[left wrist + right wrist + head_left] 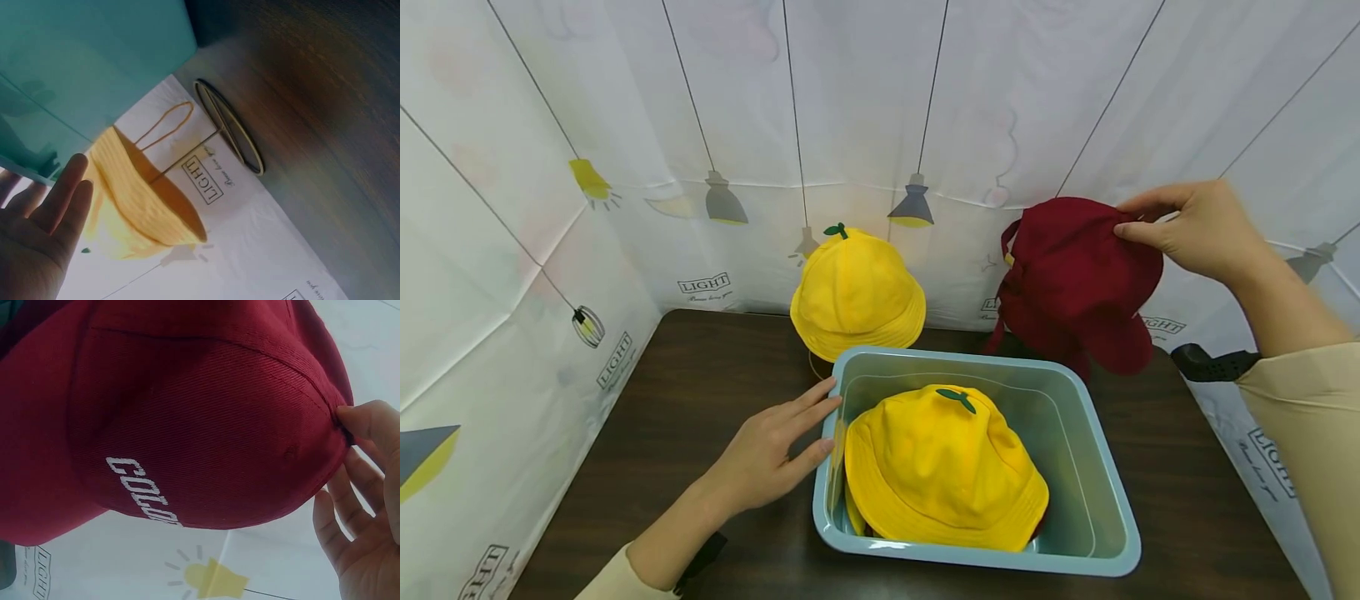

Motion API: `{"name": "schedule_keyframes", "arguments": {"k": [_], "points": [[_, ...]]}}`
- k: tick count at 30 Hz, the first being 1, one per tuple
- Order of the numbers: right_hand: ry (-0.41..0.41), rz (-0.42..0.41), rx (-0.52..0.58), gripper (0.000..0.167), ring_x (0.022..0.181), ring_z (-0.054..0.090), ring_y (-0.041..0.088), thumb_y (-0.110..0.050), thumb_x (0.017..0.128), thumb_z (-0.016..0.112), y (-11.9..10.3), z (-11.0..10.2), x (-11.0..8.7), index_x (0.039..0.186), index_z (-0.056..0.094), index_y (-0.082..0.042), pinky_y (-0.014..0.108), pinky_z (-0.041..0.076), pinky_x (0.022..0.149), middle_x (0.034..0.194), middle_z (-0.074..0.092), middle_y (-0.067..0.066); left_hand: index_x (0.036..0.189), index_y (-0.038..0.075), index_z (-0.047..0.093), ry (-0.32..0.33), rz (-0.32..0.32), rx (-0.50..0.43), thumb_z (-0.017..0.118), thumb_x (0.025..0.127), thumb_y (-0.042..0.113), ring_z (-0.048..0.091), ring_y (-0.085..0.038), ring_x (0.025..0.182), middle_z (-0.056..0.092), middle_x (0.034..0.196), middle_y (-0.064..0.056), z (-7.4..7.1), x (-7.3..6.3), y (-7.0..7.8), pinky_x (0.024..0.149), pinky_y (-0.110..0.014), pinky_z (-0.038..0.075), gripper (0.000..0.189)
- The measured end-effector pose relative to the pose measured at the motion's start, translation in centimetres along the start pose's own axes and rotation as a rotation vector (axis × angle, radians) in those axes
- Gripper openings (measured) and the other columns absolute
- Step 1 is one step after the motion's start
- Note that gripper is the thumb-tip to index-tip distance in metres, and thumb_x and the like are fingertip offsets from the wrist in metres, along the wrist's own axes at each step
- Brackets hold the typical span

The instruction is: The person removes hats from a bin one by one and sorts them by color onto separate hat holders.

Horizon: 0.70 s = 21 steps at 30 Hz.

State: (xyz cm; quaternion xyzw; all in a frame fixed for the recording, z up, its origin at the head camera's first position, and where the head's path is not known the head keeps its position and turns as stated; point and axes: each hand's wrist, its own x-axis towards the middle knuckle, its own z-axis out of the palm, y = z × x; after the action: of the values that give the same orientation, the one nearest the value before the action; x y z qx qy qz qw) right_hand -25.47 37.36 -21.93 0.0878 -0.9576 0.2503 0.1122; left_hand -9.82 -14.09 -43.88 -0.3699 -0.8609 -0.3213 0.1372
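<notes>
A white lamp-print curtain [865,108] backs the scene; before it stands the dark brown desk [715,375], which carries a pale blue bin [985,557], set close to the person, presumably for easy reach by both hands; beyond the bin's back right corner is a dark red cap [1090,275], brim downward, and whether anything props it from below is hidden; a yellow hat [940,475] lies inside the bin, crown up, likely so its soft shape is not crushed; a second yellow hat [853,287] sits behind the bin's left corner; the right hand [1198,229] pinches the cap at the top of its crown between thumb and fingers, probably because the cloth gathers easily there; the left hand [767,457] has its fingers fairly straight and slightly apart at the bin's left rim, perhaps to steady it; a wire stand [222,129] holds the second hat up, seemingly for display; white lettering [142,495] marks the cap's crown.
</notes>
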Motion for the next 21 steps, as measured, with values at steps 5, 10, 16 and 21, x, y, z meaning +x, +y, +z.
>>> {"name": "schedule_keyframes", "arguments": {"k": [5, 10, 16, 21], "points": [[-0.006, -0.011, -0.007, 0.037, 0.089, 0.051, 0.002, -0.029, 0.094, 0.08, 0.4, 1.2, 0.1, 0.12, 0.078, -0.004, 0.016, 0.044, 0.059, 0.084, 0.067, -0.018, 0.152, 0.012, 0.057, 0.009, 0.006, -0.003, 0.062, 0.106, 0.03, 0.06, -0.024, 0.135, 0.043, 0.164, -0.004, 0.0, -0.1, 0.0, 0.101, -0.05, 0.055, 0.05], [-0.022, -0.024, -0.007, 0.036, 0.091, 0.052, 0.008, -0.028, 0.095, 0.08, 0.5, 2.3, 0.2, 0.12, 0.078, -0.002, 0.017, 0.044, 0.06, 0.09, 0.073, 0.002, 0.152, 0.012, 0.056, 0.01, 0.0, -0.008, 0.063, 0.105, 0.029, 0.058, -0.023, 0.136, 0.042, 0.165, -0.003, -0.1, 0.0, -0.1, 0.103, -0.05, 0.055, 0.051], [-0.05, -0.007, 0.029, 0.035, 0.089, 0.054, 0.012, -0.024, 0.095, 0.079, 0.9, 3.4, 0.1, 0.121, 0.076, 0.0, 0.019, 0.047, 0.058, 0.096, 0.073, 0.01, 0.153, 0.013, 0.056, 0.004, -0.004, -0.014, 0.062, 0.105, 0.029, 0.058, -0.023, 0.137, 0.041, 0.165, -0.002, 0.0, -0.1, -0.1, 0.104, -0.05, 0.054, 0.05], [-0.052, -0.011, 0.043, 0.035, 0.09, 0.054, 0.011, -0.022, 0.096, 0.079, 1.0, 4.2, 0.1, 0.122, 0.076, 0.001, 0.017, 0.047, 0.059, 0.103, 0.072, 0.02, 0.152, 0.012, 0.057, 0.01, -0.002, -0.015, 0.061, 0.106, 0.029, 0.059, -0.024, 0.135, 0.042, 0.165, -0.003, 0.1, -0.1, -0.1, 0.102, -0.051, 0.055, 0.049]]}}
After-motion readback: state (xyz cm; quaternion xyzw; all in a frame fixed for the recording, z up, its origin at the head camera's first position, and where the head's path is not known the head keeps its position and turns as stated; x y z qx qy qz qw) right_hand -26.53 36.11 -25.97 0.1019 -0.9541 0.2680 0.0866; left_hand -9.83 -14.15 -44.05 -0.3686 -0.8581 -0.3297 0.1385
